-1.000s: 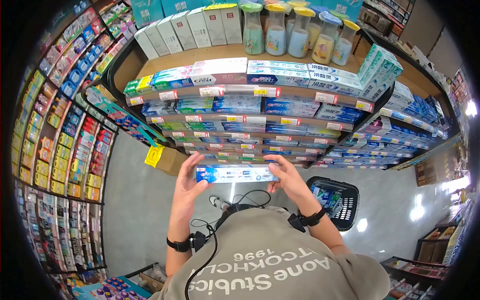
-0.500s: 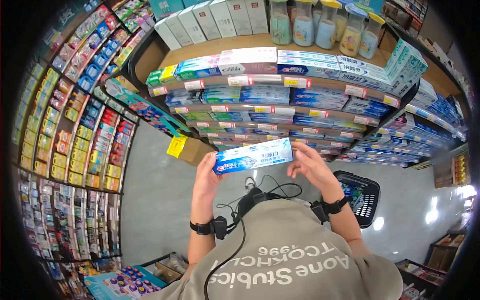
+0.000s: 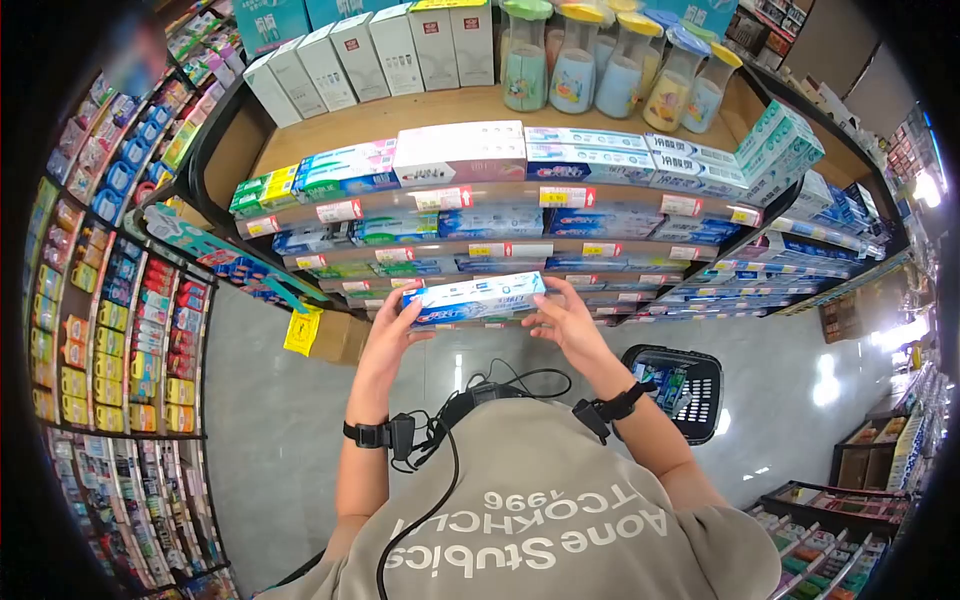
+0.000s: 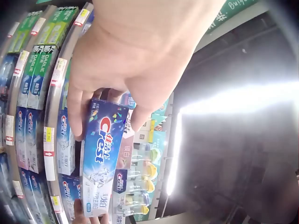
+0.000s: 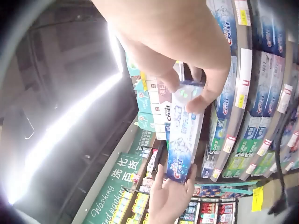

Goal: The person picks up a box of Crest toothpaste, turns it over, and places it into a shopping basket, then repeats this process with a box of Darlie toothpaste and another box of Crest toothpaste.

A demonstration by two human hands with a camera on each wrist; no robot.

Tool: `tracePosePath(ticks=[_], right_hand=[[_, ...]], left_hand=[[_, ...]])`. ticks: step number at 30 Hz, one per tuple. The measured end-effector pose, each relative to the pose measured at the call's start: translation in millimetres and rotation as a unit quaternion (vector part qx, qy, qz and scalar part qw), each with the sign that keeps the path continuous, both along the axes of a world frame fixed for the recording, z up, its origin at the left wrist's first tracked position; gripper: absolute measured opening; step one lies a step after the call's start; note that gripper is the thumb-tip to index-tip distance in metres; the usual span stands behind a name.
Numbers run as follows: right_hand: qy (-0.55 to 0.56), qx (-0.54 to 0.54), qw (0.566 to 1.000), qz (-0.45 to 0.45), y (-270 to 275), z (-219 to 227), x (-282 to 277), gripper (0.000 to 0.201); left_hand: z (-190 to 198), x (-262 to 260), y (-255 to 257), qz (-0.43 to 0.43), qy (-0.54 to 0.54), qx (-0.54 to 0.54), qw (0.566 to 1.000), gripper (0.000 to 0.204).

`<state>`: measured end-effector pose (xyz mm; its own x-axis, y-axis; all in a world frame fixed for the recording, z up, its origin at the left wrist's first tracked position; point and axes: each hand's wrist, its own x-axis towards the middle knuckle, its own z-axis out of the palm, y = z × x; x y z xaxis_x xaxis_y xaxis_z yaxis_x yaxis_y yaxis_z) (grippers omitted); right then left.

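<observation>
A blue and white Crest toothpaste box point(image 3: 475, 298) is held level in front of the body, between both hands. My left hand point(image 3: 388, 332) grips one end, thumb on one side and fingers on the other. At the opposite end, my right hand point(image 3: 568, 325) pinches the box between thumb and fingers. In the left wrist view the toothpaste box point(image 4: 103, 149) shows a dark blue face with the Crest name. The right wrist view has the toothpaste box point(image 5: 182, 130) with a paler face, its far end in the left hand point(image 5: 170, 200).
Shelves of toothpaste boxes point(image 3: 460, 160) with price tags curve ahead. Bottles with coloured lids point(image 3: 572, 65) and tall white cartons point(image 3: 395, 55) stand on top. A black shopping basket point(image 3: 705, 395) holding packages sits on the floor at right. A brown carton point(image 3: 340, 338) stands left.
The toothpaste box has been turned over between the hands to show other faces, tilting midway. My right fingers, loose at its end half a second ago, now pinch it.
</observation>
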<state>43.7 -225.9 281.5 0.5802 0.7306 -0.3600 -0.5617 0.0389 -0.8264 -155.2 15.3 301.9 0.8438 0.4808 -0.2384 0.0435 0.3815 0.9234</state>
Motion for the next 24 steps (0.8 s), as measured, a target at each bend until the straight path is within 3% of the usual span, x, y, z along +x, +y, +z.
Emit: tracePosePath(ticks=[4,7,11,16,24], right_hand=[[0.003,-0.023,0.999,-0.049,33.7,-11.7,6.1,0.055],[0.020,0.030,0.990,-0.139,55.6,-12.1,13.6,0.054],[-0.029,0.057,0.977,-0.202,81.0,0.2,33.9,0.051],[-0.019,0.036,0.973,-0.229,96.9,3.4,49.9,0.054],[-0.054,0.017,0.962,-0.267,111.6,-20.4,54.4,0.061]], left_hand=[[-4.3,33.1,34.7,-0.037,0.046,0.071,0.996,0.053],[-14.7,65.0,70.2,-0.086,0.051,0.101,0.990,0.061],[-33.0,106.9,105.9,-0.140,-0.008,0.278,0.950,0.063],[-27.4,134.5,148.7,-0.268,0.078,0.306,0.910,0.062],[-43.6,142.0,154.1,-0.233,0.041,0.403,0.884,0.058]])
